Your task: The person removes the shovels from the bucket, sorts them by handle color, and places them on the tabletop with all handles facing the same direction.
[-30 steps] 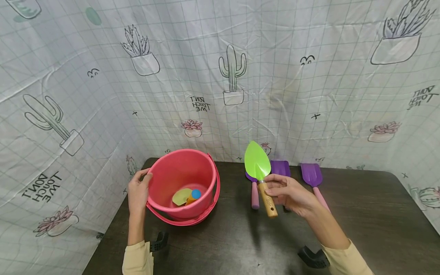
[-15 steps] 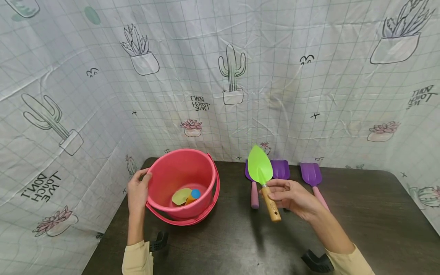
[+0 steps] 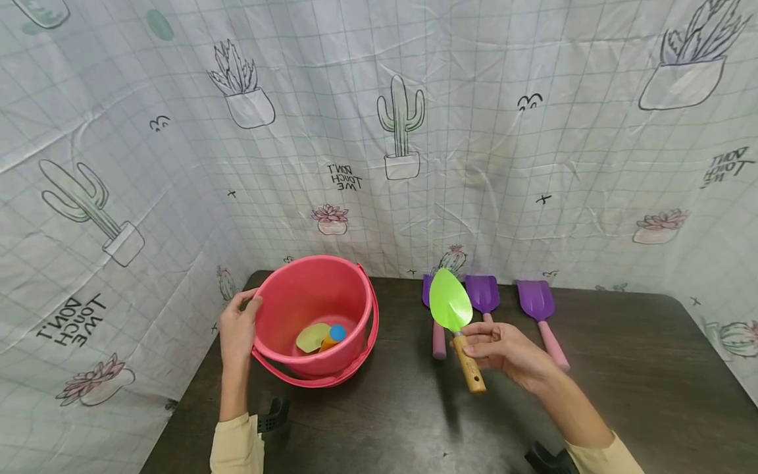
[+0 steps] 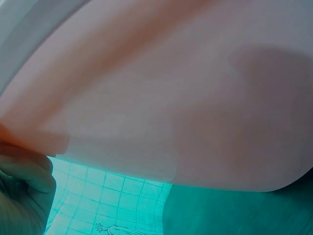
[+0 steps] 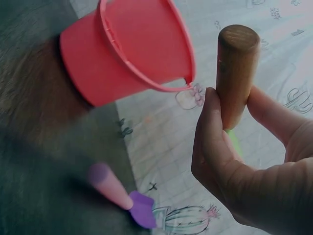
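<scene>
A green trowel (image 3: 451,300) with a wooden handle is pinched between the thumb and fingers of my right hand (image 3: 503,352), held above the table. The right wrist view shows its wooden handle (image 5: 238,73) between thumb and fingertips. At the left, my left hand (image 3: 239,326) grips the rim of a pink bucket (image 3: 314,280), thumb over the edge. The bucket wall (image 4: 146,98) fills most of the left wrist view. Inside the bucket lie a yellow-green piece (image 3: 312,338) and a blue-and-orange piece (image 3: 335,334); their kind is unclear.
Behind the trowel lie purple shovels with pink handles: one (image 3: 439,341) partly hidden by the trowel, another (image 3: 482,293) behind my right hand, a third (image 3: 536,301) to the right. A patterned curtain (image 3: 474,164) stands behind the dark table (image 3: 628,355).
My right hand has lowered the trowel towards me and slightly right, uncovering more of the middle shovel. The left hand and bucket have stayed in place.
</scene>
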The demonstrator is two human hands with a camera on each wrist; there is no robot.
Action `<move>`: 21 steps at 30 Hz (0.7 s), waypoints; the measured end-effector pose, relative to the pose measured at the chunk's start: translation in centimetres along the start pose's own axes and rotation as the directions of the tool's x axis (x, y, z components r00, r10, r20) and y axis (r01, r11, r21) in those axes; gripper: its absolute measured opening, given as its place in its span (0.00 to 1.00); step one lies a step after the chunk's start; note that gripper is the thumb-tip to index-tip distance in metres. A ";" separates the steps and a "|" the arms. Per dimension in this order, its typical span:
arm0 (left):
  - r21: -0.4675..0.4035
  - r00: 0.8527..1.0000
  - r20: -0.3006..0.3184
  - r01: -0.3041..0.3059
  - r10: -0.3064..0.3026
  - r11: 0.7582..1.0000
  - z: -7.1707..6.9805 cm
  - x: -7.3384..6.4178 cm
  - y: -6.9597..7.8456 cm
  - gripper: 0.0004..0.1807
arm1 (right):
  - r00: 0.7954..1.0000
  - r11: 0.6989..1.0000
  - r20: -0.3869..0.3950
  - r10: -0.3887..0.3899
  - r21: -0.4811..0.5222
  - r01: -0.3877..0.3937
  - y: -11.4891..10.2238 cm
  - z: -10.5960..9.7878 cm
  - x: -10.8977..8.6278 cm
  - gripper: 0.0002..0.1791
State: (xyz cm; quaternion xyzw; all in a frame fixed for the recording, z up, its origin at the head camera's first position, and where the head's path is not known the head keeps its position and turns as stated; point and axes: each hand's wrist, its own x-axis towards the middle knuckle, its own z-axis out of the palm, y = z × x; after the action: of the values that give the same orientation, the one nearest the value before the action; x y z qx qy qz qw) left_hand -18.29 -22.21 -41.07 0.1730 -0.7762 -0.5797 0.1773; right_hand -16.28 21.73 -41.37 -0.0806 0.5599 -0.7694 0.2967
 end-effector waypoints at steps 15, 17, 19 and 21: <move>-0.005 1.000 -0.007 -0.005 0.005 1.000 -0.2 0.1 0.1 0.16 | 0.998 0.992 -0.028 0.058 -0.115 -0.061 3.3 -1.7 -1.6 0.17; 0.002 1.000 -0.006 -0.009 0.009 1.000 -0.2 0.1 0.1 0.16 | 0.997 0.990 -0.025 0.074 -0.117 -0.076 3.6 -1.9 -2.0 0.16; 0.011 1.000 -0.008 -0.011 0.011 1.000 -0.2 0.1 0.1 0.16 | 0.996 0.989 -0.030 0.087 -0.120 -0.090 4.0 -2.1 -2.3 0.15; 0.016 1.000 -0.012 -0.013 0.013 1.000 -0.2 0.1 0.1 0.16 | 0.995 0.987 -0.034 0.099 -0.122 -0.102 4.4 -2.4 -2.6 0.15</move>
State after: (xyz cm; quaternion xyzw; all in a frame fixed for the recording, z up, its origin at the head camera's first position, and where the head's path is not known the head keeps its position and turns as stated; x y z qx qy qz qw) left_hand -18.34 -22.36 -40.87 0.1730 -0.7809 -0.5711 0.1845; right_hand -13.61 24.25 -45.68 -0.0599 0.6140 -0.7183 0.3217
